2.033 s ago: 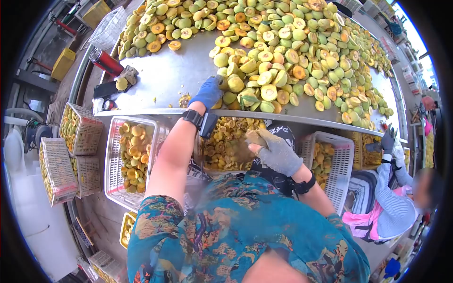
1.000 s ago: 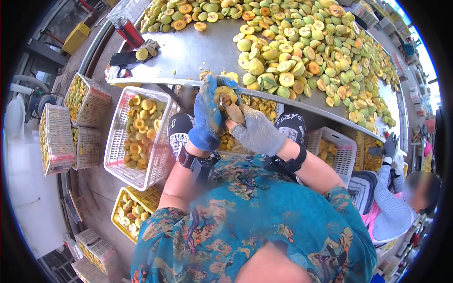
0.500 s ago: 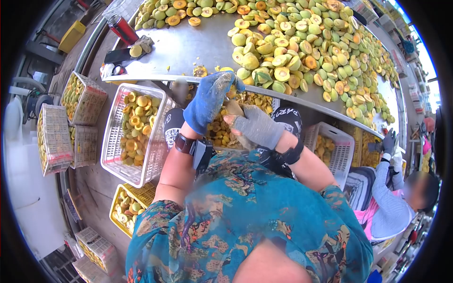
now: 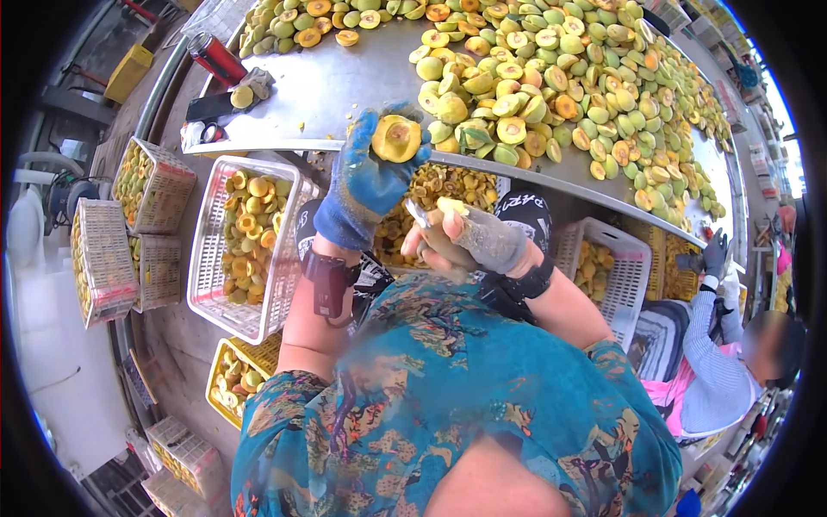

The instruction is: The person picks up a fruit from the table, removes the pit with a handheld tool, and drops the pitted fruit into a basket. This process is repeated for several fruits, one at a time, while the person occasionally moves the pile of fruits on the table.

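Note:
My left hand point(image 4: 369, 181), in a blue rubber-coated glove, is raised near the table edge. Its fingers are wrapped round a halved stone fruit point(image 4: 397, 139), yellow with a greenish rim, its cut face and pit hollow towards me. Lower and to the right, my right hand point(image 4: 478, 237) wears a grey glove with bare fingertips. It is closed round a small knife point(image 4: 415, 211), of which only a short metallic tip shows. A pale yellow scrap of fruit point(image 4: 452, 206) sits at its thumb. Below both hands, fruit pieces point(image 4: 448, 191) fill a container between my knees.
Cut fruit point(image 4: 551, 86) is heaped across the metal table point(image 4: 319, 99). A red can point(image 4: 217, 59) and a dark phone-like object point(image 4: 209, 107) lie at its left. A white crate point(image 4: 200, 250) and a yellow crate point(image 4: 226, 388) stand left. A co-worker point(image 4: 715, 370) sits at right.
My hands were together and have moved apart. The left has turned and risen slightly, showing the fruit half's cut face. The knife tip and fruit scrap in my right hand are now visible.

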`<state>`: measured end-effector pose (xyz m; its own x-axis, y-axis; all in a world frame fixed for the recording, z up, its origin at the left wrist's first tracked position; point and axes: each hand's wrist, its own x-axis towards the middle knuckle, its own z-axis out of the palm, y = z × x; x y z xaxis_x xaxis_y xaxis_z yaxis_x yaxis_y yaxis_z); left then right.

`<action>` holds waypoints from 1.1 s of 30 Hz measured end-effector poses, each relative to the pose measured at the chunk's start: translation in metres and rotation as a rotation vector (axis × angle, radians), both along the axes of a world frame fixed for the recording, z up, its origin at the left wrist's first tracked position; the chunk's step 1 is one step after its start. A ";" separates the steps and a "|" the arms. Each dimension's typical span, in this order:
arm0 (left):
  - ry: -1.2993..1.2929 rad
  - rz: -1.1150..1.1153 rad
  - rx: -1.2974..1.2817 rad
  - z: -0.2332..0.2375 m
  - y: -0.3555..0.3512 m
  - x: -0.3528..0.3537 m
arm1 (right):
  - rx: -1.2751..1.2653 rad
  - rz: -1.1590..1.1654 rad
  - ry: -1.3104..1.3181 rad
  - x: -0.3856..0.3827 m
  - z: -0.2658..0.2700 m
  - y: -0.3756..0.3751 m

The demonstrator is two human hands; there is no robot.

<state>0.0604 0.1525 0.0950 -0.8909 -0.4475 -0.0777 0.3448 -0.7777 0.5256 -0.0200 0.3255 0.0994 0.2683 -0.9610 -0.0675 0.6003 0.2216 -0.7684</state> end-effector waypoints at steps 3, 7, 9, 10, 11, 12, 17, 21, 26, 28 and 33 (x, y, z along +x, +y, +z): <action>-0.287 0.267 -1.071 0.003 0.008 0.014 | 0.072 -0.272 0.125 0.003 0.012 0.001; -0.462 0.244 -1.465 0.021 0.018 0.029 | -0.107 -0.997 0.832 0.010 -0.013 -0.026; -0.414 0.198 -1.447 0.001 0.018 0.032 | -0.047 -1.002 1.049 0.007 0.006 -0.026; -0.365 0.164 -1.428 -0.009 0.017 0.034 | 0.009 -0.993 1.270 0.006 0.012 -0.026; -0.400 0.131 -1.322 -0.002 0.026 0.037 | -0.034 -0.978 1.399 0.004 0.009 -0.030; -0.401 0.127 -1.324 -0.001 0.027 0.037 | -0.032 -0.979 1.396 0.002 0.002 -0.031; -0.361 0.169 -0.654 0.004 0.016 0.029 | -0.058 -1.154 1.475 -0.012 -0.011 -0.030; -0.271 0.249 -0.449 -0.009 0.016 0.023 | 0.278 -0.732 0.806 -0.001 0.011 -0.027; -0.367 0.307 -0.758 0.001 0.037 0.018 | 0.236 -0.799 0.606 0.004 -0.009 -0.032; -0.349 0.263 -0.787 0.001 0.027 0.024 | 0.254 -0.740 0.616 -0.009 -0.006 -0.026; -0.522 -0.002 -0.617 0.018 0.019 0.033 | 0.266 -0.708 0.781 -0.002 0.015 -0.024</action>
<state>0.0934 0.1719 0.1131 -0.8086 -0.5444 -0.2234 -0.0647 -0.2951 0.9533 -0.0224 0.3019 0.1143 -0.5484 -0.8099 -0.2081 0.0238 0.2336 -0.9720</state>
